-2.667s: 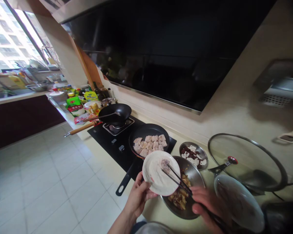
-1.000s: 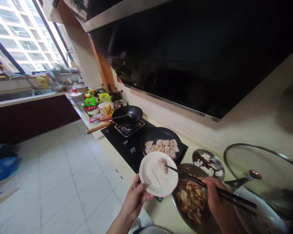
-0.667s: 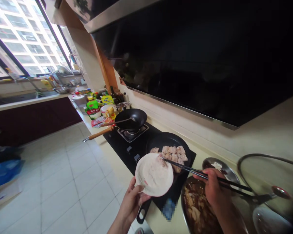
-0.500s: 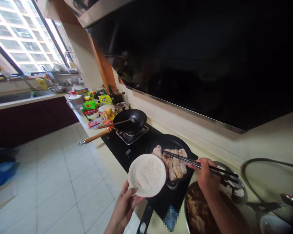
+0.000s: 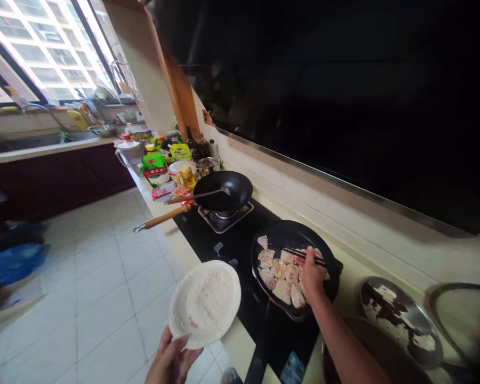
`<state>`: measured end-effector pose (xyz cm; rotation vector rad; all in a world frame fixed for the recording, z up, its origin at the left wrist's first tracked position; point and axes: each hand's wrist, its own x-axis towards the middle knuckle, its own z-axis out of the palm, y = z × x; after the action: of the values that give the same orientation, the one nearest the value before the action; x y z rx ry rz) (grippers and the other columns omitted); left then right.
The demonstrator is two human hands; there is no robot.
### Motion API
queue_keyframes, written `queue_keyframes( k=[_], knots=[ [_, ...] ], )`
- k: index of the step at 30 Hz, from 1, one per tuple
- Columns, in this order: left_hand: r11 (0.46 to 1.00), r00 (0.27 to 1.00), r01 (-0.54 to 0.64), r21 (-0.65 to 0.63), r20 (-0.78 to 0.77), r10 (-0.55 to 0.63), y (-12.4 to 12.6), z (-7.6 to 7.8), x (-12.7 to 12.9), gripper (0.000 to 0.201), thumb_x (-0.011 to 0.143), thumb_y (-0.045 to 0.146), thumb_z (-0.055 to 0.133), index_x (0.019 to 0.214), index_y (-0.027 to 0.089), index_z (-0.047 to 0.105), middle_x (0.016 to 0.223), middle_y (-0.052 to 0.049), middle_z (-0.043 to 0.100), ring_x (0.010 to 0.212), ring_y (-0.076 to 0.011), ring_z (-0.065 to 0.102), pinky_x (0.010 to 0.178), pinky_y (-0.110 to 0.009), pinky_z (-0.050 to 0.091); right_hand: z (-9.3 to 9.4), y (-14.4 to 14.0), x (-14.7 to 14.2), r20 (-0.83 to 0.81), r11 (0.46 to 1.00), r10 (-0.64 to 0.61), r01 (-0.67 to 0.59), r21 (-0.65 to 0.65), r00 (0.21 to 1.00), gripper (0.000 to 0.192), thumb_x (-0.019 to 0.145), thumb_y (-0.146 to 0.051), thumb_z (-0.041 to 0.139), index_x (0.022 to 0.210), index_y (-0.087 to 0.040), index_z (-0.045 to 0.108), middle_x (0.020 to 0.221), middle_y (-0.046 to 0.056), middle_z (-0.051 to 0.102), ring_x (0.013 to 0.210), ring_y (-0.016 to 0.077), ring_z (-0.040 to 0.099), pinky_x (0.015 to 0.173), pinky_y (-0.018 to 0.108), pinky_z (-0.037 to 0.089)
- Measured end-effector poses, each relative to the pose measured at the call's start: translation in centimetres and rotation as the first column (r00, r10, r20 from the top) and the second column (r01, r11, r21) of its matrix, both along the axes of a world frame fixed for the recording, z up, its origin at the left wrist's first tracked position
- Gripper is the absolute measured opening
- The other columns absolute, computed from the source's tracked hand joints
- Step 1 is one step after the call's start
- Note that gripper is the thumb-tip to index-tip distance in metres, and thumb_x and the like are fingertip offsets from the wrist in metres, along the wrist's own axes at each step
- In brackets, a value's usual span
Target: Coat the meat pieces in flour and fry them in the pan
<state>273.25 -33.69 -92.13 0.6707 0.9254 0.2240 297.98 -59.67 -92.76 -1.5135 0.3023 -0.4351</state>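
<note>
Lower centre: my left hand (image 5: 170, 362) grips round white floured plate (image 5: 205, 303); right hand (image 5: 312, 277) pinches dark chopsticks (image 5: 304, 255) over black frying pan (image 5: 294, 266), laying coated pieces; next piece needs a free gap

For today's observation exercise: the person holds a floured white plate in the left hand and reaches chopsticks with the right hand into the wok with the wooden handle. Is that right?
Not quite. In the head view the right hand holds the chopsticks over the black frying pan of coated pieces, not the wok. The left hand does hold the floured white plate.
</note>
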Motion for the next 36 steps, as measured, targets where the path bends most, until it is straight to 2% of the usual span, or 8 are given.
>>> queue_keyframes(
  k=[6, 13, 20, 26, 29, 32, 34, 36],
  knots=[
    [0.999, 0.998, -0.051, 0.001, -0.024, 0.051, 0.1, -0.2, 0.1, 0.064, 0.058, 0.004, 0.072, 0.117, 0.028, 0.062, 0.114, -0.003, 0.069, 0.082, -0.0186, 0.069, 0.069, -0.030, 0.061, 0.2, -1.2, -0.2, 0.032, 0.994, 0.044, -0.040, -0.103, 0.999, 0.038, 0.071, -0.057, 0.069, 0.078, -0.020, 0.062, 0.071, 0.001, 0.068, 0.055, 0.0187, 0.067, 0.054, 0.030, 0.057],
    [0.999, 0.999, -0.037, 0.003, -0.022, 0.038, -0.5, 0.3, 0.3, 0.060, 0.061, 0.004, 0.071, 0.116, 0.028, 0.062, 0.112, -0.003, 0.070, 0.082, -0.0189, 0.070, 0.069, -0.031, 0.061, 0.3, -1.9, -0.3, 0.022, 0.993, 0.095, -0.093, -0.074, 0.995, 0.041, 0.069, -0.059, 0.069, 0.077, -0.019, 0.062, 0.072, 0.002, 0.068, 0.056, 0.0198, 0.068, 0.054, 0.033, 0.059],
    [0.999, 0.998, -0.046, -0.005, -0.033, 0.046, -0.5, 0.2, -0.1, 0.057, 0.062, 0.002, 0.069, 0.113, 0.028, 0.063, 0.105, -0.001, 0.072, 0.077, -0.0173, 0.069, 0.066, -0.030, 0.061, -0.6, -0.7, 0.3, 0.010, 0.996, 0.083, -0.082, -0.022, 0.997, 0.038, 0.079, -0.061, 0.057, 0.078, -0.023, 0.055, 0.069, 0.002, 0.068, 0.049, 0.0192, 0.066, 0.051, 0.034, 0.060],
    [0.999, 0.999, -0.045, 0.008, -0.028, 0.046, -0.2, -0.4, -0.1, 0.055, 0.062, 0.005, 0.071, 0.111, 0.028, 0.065, 0.109, -0.001, 0.071, 0.082, -0.0183, 0.069, 0.067, -0.030, 0.061, -0.1, 0.7, -1.6, 0.056, 0.972, 0.191, -0.181, -0.149, 0.980, 0.034, 0.083, -0.057, 0.054, 0.083, -0.023, 0.058, 0.074, 0.004, 0.068, 0.059, 0.0218, 0.069, 0.051, 0.035, 0.060],
    [0.999, 0.999, -0.046, 0.007, -0.021, 0.046, -0.2, -0.5, -0.1, 0.057, 0.061, 0.005, 0.071, 0.112, 0.028, 0.064, 0.109, -0.002, 0.071, 0.081, -0.0185, 0.070, 0.069, -0.031, 0.061, 0.7, 0.5, -2.3, 0.107, 0.943, 0.237, -0.202, -0.266, 0.966, 0.033, 0.087, -0.054, 0.051, 0.085, -0.022, 0.058, 0.081, 0.005, 0.067, 0.066, 0.0209, 0.069, 0.054, 0.034, 0.060],
    [0.999, 0.999, -0.051, 0.009, -0.009, 0.051, -0.2, -0.3, -0.2, 0.059, 0.061, 0.006, 0.072, 0.114, 0.028, 0.064, 0.110, -0.003, 0.071, 0.083, -0.0194, 0.070, 0.070, -0.031, 0.061, 1.5, -0.2, -2.2, 0.154, 0.888, 0.294, -0.210, -0.410, 0.943, 0.029, 0.092, -0.048, 0.047, 0.085, -0.023, 0.059, 0.080, 0.004, 0.066, 0.069, 0.0196, 0.067, 0.063, 0.034, 0.058],
    [0.998, 0.998, -0.058, 0.007, -0.012, 0.058, -0.2, -0.2, -0.3, 0.059, 0.061, 0.006, 0.072, 0.115, 0.028, 0.063, 0.111, -0.003, 0.071, 0.083, -0.0196, 0.070, 0.069, -0.032, 0.061, 2.0, -0.6, -1.9, 0.176, 0.825, 0.360, -0.224, -0.519, 0.916, 0.025, 0.092, -0.044, 0.049, 0.084, -0.023, 0.060, 0.079, 0.004, 0.066, 0.074, 0.0203, 0.065, 0.072, 0.037, 0.056],
    [0.998, 0.998, -0.056, 0.001, -0.021, 0.056, -0.3, -0.2, -0.4, 0.060, 0.061, 0.006, 0.072, 0.116, 0.028, 0.063, 0.112, -0.003, 0.071, 0.082, -0.0191, 0.070, 0.069, -0.031, 0.061, 2.3, -0.8, -1.5, 0.170, 0.732, 0.469, -0.274, -0.624, 0.866, 0.021, 0.090, -0.040, 0.053, 0.080, -0.024, 0.062, 0.077, 0.003, 0.066, 0.077, 0.0206, 0.063, 0.078, 0.037, 0.052]
  ],
)
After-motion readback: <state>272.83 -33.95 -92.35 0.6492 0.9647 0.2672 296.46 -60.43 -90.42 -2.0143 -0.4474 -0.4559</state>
